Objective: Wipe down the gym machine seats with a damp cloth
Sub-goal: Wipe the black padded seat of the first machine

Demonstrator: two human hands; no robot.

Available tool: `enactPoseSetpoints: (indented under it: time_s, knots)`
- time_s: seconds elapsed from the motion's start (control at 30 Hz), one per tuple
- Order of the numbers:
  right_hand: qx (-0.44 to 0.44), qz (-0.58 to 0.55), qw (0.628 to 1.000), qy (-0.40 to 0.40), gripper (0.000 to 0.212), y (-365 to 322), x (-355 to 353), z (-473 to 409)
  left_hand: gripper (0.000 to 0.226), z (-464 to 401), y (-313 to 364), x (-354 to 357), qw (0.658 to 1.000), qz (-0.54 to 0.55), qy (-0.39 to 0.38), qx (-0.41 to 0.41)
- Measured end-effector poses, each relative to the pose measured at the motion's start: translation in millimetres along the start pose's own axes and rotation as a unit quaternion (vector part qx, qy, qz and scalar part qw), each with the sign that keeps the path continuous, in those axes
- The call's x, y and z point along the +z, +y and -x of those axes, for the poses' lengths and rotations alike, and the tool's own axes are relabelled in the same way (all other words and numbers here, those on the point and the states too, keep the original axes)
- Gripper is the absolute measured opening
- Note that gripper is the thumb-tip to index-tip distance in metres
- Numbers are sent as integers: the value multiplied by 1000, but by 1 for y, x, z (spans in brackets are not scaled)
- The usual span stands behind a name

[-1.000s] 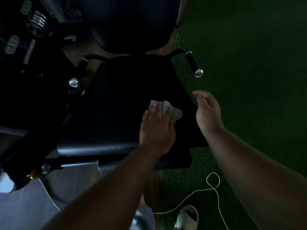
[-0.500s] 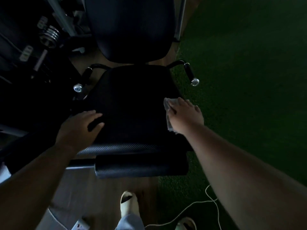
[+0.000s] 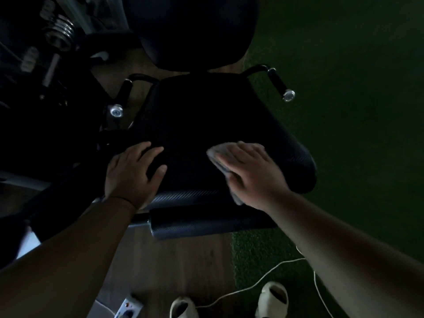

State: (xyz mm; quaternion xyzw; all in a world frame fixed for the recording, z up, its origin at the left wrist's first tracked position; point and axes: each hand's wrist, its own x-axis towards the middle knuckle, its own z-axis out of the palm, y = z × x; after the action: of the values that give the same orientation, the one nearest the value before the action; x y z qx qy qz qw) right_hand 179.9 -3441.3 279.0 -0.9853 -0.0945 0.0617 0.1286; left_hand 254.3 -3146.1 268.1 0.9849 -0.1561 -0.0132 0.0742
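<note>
I wipe seat pad (image 3: 206,125): right hand (image 3: 250,173), fingers flat, presses cloth (image 3: 218,157); left hand (image 3: 133,173) rests open. Next, I think: sweep toward unwiped far part.

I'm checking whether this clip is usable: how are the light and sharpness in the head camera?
Head view: very dim, the black seat almost textureless; only the handle caps glint. The right hand and cloth look slightly smeared; the left hand is sharper. Wide-angle bending shows at the edges.

Both hands on the black seat (image 3: 206,125)

Right hand (image 3: 250,173) presses the cloth (image 3: 215,154) flat on it; left hand (image 3: 133,173) rests on its near-left edge.
</note>
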Motion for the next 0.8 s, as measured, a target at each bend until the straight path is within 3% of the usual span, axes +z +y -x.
enactPoseSetpoints:
  time_s: [0.17,0.23,0.4,0.53,0.8]
  knots:
    - [210,3,973,99,56,57,-9,36,55,1,-5,3,1000,7,15,16]
    - [248,-12,960,132,53,55,-8,30,55,0,-5,4,1000,13,16,20]
    - [236,1,964,125,49,56,-6,33,54,3,-16,-7,991,131,-9,38]
    - [214,8,963,161,55,51,-7,33,57,22,-43,-5,998,33,14,54]
    - [174,38,918,355,45,44,40,37,54,30,-36,22,986,47,154,42]
